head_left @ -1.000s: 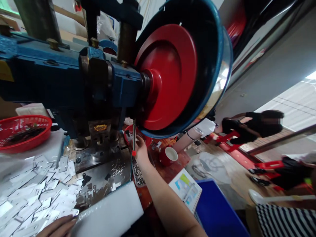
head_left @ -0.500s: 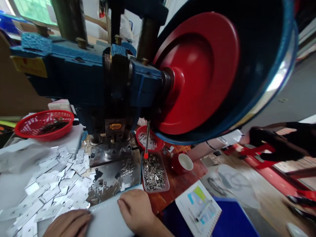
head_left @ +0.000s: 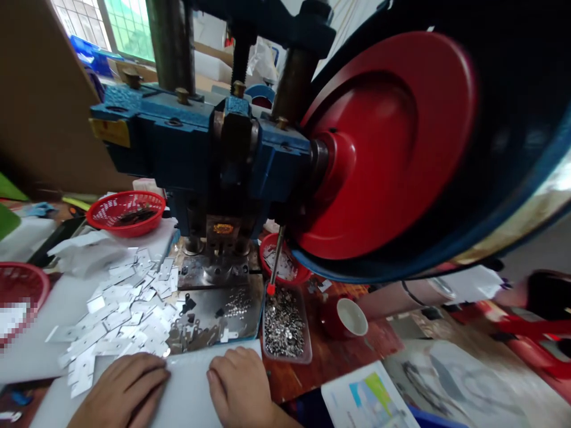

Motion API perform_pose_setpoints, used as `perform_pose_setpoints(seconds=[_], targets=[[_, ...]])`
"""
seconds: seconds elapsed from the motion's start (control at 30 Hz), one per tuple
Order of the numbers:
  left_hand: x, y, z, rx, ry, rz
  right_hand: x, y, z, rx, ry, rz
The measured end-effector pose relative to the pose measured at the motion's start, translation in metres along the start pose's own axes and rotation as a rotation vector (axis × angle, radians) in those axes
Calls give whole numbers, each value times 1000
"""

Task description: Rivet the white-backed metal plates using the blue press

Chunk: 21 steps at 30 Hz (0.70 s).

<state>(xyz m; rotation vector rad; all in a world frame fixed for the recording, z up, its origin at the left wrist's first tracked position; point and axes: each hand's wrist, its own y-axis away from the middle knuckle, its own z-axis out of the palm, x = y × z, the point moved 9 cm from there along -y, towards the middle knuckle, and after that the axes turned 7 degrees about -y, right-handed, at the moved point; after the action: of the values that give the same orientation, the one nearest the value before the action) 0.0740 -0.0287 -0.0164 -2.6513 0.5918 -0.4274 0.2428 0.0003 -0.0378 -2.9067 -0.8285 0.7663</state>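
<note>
Your L hand (head_left: pixel 127 386) and R hand (head_left: pixel 243 386) rest by the white pad's (head_left: pixel 190 392) far edge; can't tell if gripping. Flat bits (head_left: pixel 200 337) lie along metal plate's (head_left: pixel 203 302) near edge, prob. for reach.

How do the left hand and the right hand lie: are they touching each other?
Apart. The head view plainly shows the white pad between the left hand and the right hand.
</note>
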Motion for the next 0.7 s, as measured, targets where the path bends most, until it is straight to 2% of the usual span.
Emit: perform_pose_setpoints(seconds=[0.1, 0.3, 0.5, 0.6, 0.7], targets=[[3, -3, -4, 8, -25, 31, -1, -1, -1, -13, -13, 6], [0, -3, 1, -41, -101, 7, -3, -2, -4, -20, -60, 30], [-2, -2, 2, -49, -87, -11, -3, -2, -8, 8, -31, 62], [-13, -2, -4, -1, -84, -94, -3, -3, -9, 12, -47, 50], [-34, -16, -14, 58, -99, -273, -3, -4, -9, 10, -67, 33]])
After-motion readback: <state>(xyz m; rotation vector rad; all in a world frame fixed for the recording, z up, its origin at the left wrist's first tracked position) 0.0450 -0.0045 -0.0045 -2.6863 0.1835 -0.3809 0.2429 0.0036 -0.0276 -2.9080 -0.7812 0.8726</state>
